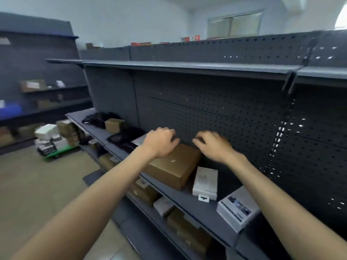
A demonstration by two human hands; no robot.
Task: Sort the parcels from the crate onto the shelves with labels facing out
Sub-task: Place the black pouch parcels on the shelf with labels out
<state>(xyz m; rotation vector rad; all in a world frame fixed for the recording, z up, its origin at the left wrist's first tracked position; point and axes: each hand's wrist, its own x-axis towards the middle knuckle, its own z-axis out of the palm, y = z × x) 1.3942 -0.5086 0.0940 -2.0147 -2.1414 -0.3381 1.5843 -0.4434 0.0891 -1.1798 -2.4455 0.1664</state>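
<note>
Left hand (161, 142) and right hand (213, 145) loosely curled, empty, over brown parcel (173, 166), dark pegboard shelf (204, 209), beige floor (37, 184)

Two bare, sleeveless forearms (105, 184)

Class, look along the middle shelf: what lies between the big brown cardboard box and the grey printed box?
In the head view, a white box with a hang tab lies between the brown cardboard box and the grey printed box.

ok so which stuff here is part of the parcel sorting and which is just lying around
Job: brown box, white box, grey box, shelf, left hand, right hand.
Lying about: black bag, cart, window.
</note>
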